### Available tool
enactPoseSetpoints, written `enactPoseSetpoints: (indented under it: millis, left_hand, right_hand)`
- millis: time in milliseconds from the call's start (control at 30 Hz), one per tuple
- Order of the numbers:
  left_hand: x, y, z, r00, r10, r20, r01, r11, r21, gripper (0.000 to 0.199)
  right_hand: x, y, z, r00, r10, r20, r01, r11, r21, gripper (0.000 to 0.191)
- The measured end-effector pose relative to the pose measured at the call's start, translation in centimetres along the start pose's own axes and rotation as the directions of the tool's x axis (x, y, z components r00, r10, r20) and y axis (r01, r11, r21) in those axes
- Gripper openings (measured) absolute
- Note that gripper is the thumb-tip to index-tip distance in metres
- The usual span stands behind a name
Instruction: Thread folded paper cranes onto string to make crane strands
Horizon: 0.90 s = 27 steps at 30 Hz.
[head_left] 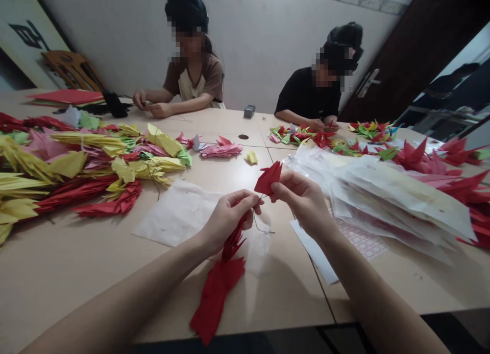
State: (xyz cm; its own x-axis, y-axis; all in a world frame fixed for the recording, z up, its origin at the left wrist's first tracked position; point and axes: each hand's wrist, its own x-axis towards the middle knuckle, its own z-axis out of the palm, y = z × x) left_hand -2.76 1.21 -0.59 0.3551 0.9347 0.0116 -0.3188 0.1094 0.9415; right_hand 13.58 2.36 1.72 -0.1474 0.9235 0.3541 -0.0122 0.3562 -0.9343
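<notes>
My right hand pinches a red folded paper crane between thumb and fingers above the table. Close beside it, my left hand is closed at the crane's lower end on a thin dark thread, whose loose end curls out below the fingers. A strand of red folded paper cranes hangs from under my left hand and reaches down to the table's front edge. My fingers cover part of the thread, so its exact path through the paper is hidden.
Piled paper cranes in yellow, red and pink lie left. Translucent plastic bags are stacked right, over a printed sticker sheet. A flat bag lies ahead. Two people sit across the table.
</notes>
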Motion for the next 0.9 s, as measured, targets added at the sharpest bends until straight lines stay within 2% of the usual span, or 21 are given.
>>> enactPoseSetpoints:
  millis: [167, 367, 633, 800, 900]
  left_hand:
    - [-0.05, 0.13, 0.12, 0.999, -0.042, 0.01, 0.042, 0.999, -0.027, 0.022]
    - [-0.26, 0.19, 0.29, 0.997, -0.076, -0.026, 0.076, 0.997, -0.011, 0.024]
    - [-0.01, 0.02, 0.04, 0.996, -0.071, -0.062, 0.067, 0.996, -0.063, 0.02]
    - [-0.11, 0.08, -0.19, 0.991, -0.068, 0.117, 0.087, 0.983, -0.161, 0.031]
    - [-0.15, -0.01, -0.14, 0.992, -0.084, 0.098, 0.095, 0.99, -0.109, 0.03]
  right_hand:
    - [0.05, 0.2, -0.15, 0.999, 0.004, -0.053, -0.004, 1.0, -0.012, 0.016]
    - [-0.18, -0.37, 0.38, 0.999, -0.033, 0.036, 0.035, 0.997, -0.064, 0.013]
    - [0.03, -0.44, 0.16, 1.0, -0.004, 0.007, 0.004, 0.999, -0.049, 0.016]
    - [0.05, -0.08, 0.21, 0.995, 0.008, 0.099, -0.002, 0.998, -0.057, 0.017]
    - [-0.25, 0.14, 0.34, 0.995, -0.003, 0.095, 0.021, 0.982, -0.189, 0.016]
